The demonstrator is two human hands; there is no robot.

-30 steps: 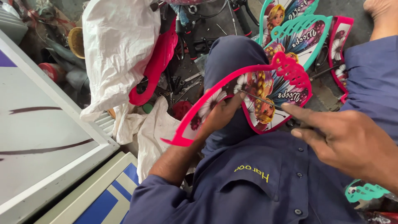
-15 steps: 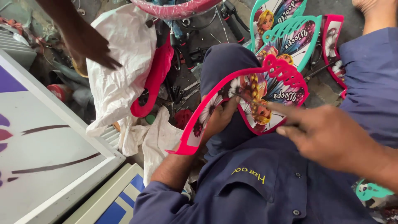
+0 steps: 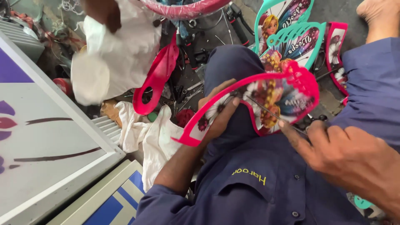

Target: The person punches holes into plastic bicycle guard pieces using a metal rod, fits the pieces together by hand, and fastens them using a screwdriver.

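Here the pink panel (image 3: 266,100), a curved plastic piece with a flower and butterfly picture, lies across the person's knee between the two hands. The left hand (image 3: 221,110) grips its lower band, thumb on top and fingers curled under the pink edge. The right hand (image 3: 346,156) is closed around a thin metal tool (image 3: 271,111), its tip resting on the picture just right of the left thumb. The panel's wide end points away from the right hand, its narrow tip down past the left wrist.

Beyond the hands two teal panels (image 3: 291,37) and another pink-edged one (image 3: 335,50) lie on the floor. Left of the left hand sits a plain pink guard (image 3: 156,79) among dark metal parts, with white cloth (image 3: 146,133) nearer. Farther up, another person's hand (image 3: 102,12) holds a white bag (image 3: 112,54). A white board (image 3: 46,125) lies at far left.
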